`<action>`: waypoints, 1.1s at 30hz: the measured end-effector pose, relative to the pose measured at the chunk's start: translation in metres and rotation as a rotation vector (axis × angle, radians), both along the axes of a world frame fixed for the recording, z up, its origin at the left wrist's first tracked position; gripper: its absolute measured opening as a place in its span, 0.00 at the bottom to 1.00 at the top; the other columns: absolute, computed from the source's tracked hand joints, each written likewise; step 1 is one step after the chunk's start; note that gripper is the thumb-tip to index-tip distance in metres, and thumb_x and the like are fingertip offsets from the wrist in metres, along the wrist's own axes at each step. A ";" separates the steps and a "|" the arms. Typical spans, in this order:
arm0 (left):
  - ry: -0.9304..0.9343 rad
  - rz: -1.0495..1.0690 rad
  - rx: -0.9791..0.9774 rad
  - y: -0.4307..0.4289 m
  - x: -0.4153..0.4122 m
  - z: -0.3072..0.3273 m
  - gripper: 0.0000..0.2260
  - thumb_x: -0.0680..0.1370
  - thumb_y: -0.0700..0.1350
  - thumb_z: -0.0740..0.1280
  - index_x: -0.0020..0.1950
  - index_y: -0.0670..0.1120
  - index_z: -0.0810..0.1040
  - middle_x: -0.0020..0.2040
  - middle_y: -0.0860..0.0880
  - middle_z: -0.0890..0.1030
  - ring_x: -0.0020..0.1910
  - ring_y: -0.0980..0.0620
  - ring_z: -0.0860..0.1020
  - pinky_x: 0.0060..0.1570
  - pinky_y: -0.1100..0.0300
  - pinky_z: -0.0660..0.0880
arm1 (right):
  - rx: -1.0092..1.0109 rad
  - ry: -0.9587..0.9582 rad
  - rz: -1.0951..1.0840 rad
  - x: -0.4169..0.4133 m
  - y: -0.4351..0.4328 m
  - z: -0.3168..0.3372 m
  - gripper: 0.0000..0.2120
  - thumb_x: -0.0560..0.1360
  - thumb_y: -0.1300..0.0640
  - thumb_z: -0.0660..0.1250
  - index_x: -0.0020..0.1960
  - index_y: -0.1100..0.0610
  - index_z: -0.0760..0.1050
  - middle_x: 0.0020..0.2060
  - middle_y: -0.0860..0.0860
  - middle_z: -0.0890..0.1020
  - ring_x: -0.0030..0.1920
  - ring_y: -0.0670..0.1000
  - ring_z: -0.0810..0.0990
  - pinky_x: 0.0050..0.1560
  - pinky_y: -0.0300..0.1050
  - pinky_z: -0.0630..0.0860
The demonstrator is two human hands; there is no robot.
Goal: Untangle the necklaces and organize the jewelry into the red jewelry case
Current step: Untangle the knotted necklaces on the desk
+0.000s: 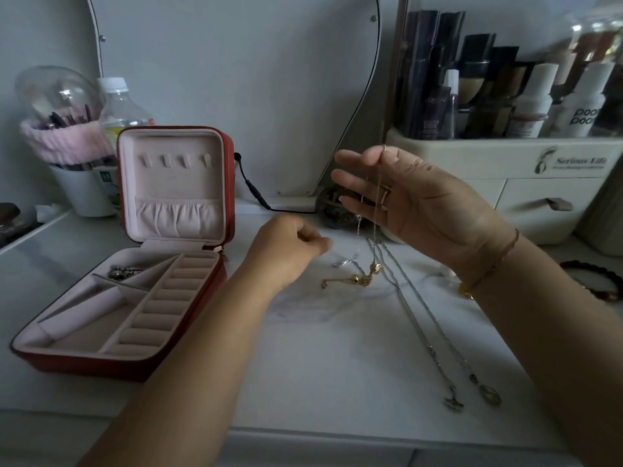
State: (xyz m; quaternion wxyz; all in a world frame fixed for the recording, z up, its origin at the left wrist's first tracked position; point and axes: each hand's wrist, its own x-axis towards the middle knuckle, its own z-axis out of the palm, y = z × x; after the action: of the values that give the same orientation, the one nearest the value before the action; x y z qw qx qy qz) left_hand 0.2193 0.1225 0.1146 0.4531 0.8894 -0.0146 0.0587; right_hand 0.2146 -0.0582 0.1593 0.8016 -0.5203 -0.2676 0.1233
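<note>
The red jewelry case stands open at the left, its pink lid upright. A small metal piece lies in one rear compartment. My right hand is raised above the table and pinches a thin gold chain at its top end between thumb and forefinger; the other fingers are spread. The chain hangs down to gold beads and a pendant on the table. My left hand hovers low beside it, fingers curled; whether it pinches a fine strand I cannot tell. Two silver necklaces lie stretched out toward the front edge.
A cosmetics organizer with bottles stands at the back right. A mirror with a black cable is behind. A brush cup and water bottle stand at the back left. A dark bead bracelet lies at the right edge.
</note>
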 end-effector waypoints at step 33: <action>-0.046 -0.372 -0.170 -0.024 -0.012 0.003 0.05 0.73 0.46 0.73 0.48 0.50 0.83 0.41 0.55 0.84 0.40 0.66 0.79 0.45 0.73 0.73 | -0.078 -0.011 -0.153 -0.001 0.001 0.001 0.09 0.78 0.57 0.58 0.48 0.57 0.76 0.59 0.57 0.79 0.58 0.53 0.80 0.59 0.46 0.75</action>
State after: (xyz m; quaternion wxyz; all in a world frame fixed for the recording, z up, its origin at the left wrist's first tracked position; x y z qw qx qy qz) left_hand 0.2069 0.0983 0.1171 0.5289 0.8285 -0.1840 -0.0046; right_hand 0.2134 -0.0572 0.1603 0.7862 -0.5708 -0.2265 0.0693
